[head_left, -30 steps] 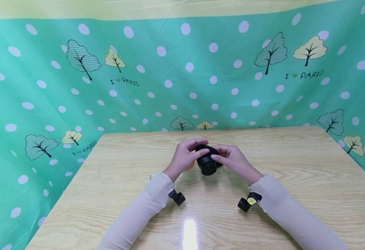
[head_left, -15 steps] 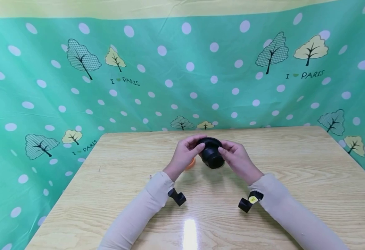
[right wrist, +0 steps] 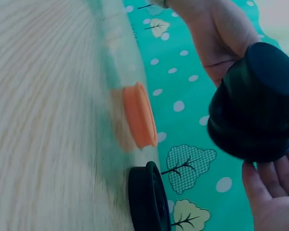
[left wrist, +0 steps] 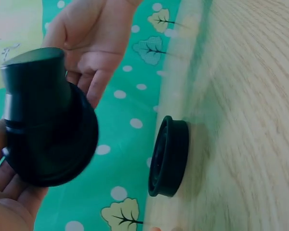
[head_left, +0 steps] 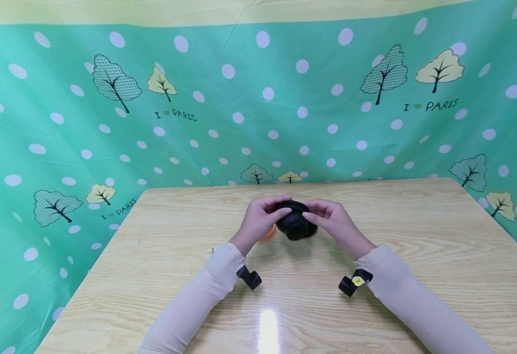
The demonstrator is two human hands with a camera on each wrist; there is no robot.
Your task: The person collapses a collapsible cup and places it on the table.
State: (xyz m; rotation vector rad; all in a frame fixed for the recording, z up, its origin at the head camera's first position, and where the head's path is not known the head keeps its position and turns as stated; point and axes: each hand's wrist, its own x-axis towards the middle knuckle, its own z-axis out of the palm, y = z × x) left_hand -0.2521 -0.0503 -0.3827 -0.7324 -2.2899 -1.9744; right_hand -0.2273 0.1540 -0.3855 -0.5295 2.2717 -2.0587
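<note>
Both hands hold one black, stepped, cup-shaped piece above the table, with a broad collar and a narrower end. In the head view this black cup-shaped piece [head_left: 295, 227] points its narrow end down and toward me. My left hand [head_left: 256, 222] grips the collar on the left side, thumb across it. On the other side, my right hand [head_left: 339, 227] pinches it with its thumb in front and its fingers behind. The left wrist view shows the black cup-shaped piece [left wrist: 45, 125] side-on, its narrow end smooth and flat. What lies inside its wide end is hidden.
On the wooden table [head_left: 187, 295], an orange ring-like lid [right wrist: 140, 115] lies beyond the hands. Near it is a black ring-like lid [left wrist: 171, 156] with a raised rim, hidden in the head view. A green dotted cloth [head_left: 214, 98] hangs behind the table.
The cup-shaped piece has turned between the hands, its narrow end swinging right and then back left. The fingers have shifted on its collar, while the forearms have hardly moved.
</note>
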